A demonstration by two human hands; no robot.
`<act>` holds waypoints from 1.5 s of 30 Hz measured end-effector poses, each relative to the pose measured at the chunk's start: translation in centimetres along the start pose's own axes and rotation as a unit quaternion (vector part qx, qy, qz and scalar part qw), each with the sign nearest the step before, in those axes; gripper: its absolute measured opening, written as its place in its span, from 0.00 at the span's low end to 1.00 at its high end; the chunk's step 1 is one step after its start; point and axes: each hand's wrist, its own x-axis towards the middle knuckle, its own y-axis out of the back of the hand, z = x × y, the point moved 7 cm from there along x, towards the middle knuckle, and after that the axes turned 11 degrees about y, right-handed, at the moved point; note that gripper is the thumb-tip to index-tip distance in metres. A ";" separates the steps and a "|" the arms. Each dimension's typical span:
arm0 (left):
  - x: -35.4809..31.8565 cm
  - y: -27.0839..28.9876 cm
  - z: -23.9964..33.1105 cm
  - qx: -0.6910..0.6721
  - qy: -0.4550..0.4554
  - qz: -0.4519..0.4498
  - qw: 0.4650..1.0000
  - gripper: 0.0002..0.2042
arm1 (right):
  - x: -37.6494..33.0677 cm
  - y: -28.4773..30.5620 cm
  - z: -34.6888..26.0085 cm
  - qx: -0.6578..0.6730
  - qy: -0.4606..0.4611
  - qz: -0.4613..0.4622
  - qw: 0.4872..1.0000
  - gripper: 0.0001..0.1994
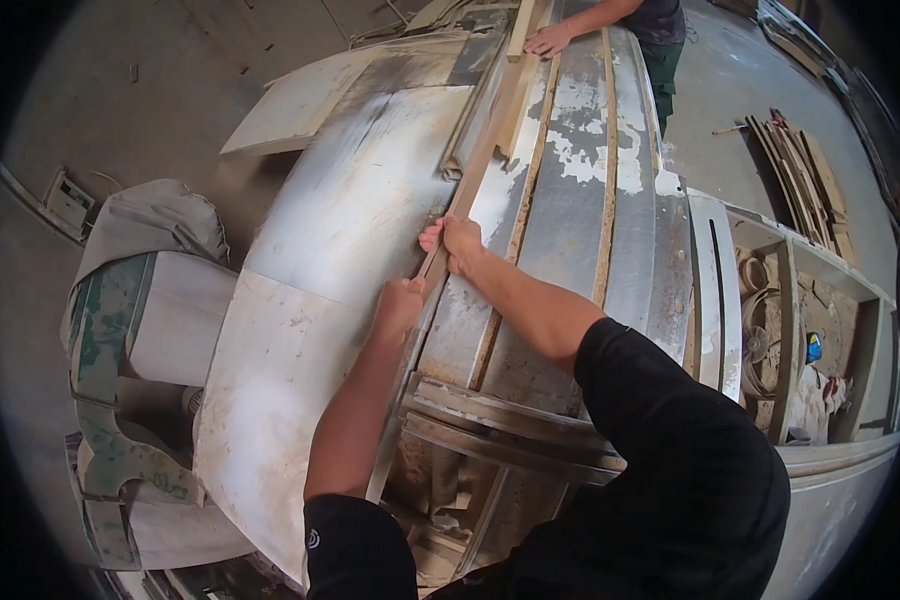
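A long, narrow brown wooden board [476, 178] runs away from me along the seam of a big machine table. My left hand [400, 305] is closed around its near end. Just ahead of it, my right hand [458, 245] wraps around the same board from the right side. Beneath the hands lies the worn metal table top [570, 220], with lengthwise slots and flaking white patches. A smooth pale panel [315, 240] flanks the board on the left. Toward the far end, a paler wooden strip [518, 32] lies beside the board, and another person's hand [547, 40] rests there.
Green-and-grey machine parts under a grey cloth [160, 220] stand to the left. At right, an open frame [785, 330] holds a round wheel-like part and a small blue thing [814, 346]. Wooden planks [800, 180] lie on the floor at the far right.
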 end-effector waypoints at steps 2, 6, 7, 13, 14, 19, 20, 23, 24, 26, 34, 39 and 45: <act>-0.7 0.3 -0.6 0.012 0.004 -0.013 1.000 0.21 | -0.9 0.1 0.5 0.004 -0.002 0.014 1.000 0.13; -1.6 1.1 -1.8 0.014 0.017 -0.014 1.000 0.21 | -2.5 -0.3 1.2 0.010 -0.008 0.006 1.000 0.12; -1.7 1.4 -2.1 0.026 -0.006 -0.001 1.000 0.21 | -2.9 -0.6 1.5 0.014 -0.013 -0.004 1.000 0.11; -2.2 1.0 -2.8 0.022 -0.020 0.010 1.000 0.21 | -3.2 0.1 2.3 -0.013 -0.025 -0.001 1.000 0.12; -2.4 0.8 -2.7 0.011 -0.017 0.004 1.000 0.22 | -3.2 0.2 2.3 -0.013 -0.025 0.000 1.000 0.12; -2.4 0.7 -3.0 0.022 -0.012 0.004 1.000 0.22 | -3.3 0.3 2.1 0.005 -0.018 -0.001 1.000 0.11; -2.5 0.9 -2.7 0.024 -0.026 0.011 0.999 0.23 | -3.4 0.2 1.9 0.005 -0.018 -0.003 1.000 0.11; -3.0 0.8 -2.9 -0.001 0.012 -0.005 1.000 0.23 | -3.9 0.2 1.7 0.005 -0.015 0.005 1.000 0.11; -2.9 0.7 -3.3 -0.001 0.010 -0.005 1.000 0.23 | -4.0 0.2 1.9 0.003 -0.021 0.004 1.000 0.11; -2.8 1.0 -3.6 0.031 -0.001 0.013 0.999 0.23 | -4.0 0.3 2.1 0.001 -0.025 0.002 1.000 0.10; -4.1 1.8 -3.1 0.013 -0.004 0.005 1.000 0.21 | 0.0 -0.3 -0.3 -0.026 0.005 0.007 1.000 0.11; -4.4 1.6 -2.3 0.027 -0.006 -0.003 1.000 0.21 | 6.1 0.4 -3.2 -0.040 0.024 0.052 0.998 0.10; -5.1 2.0 -2.4 0.020 -0.018 0.026 0.999 0.21 | 8.3 0.9 -3.7 -0.055 0.026 0.032 0.998 0.09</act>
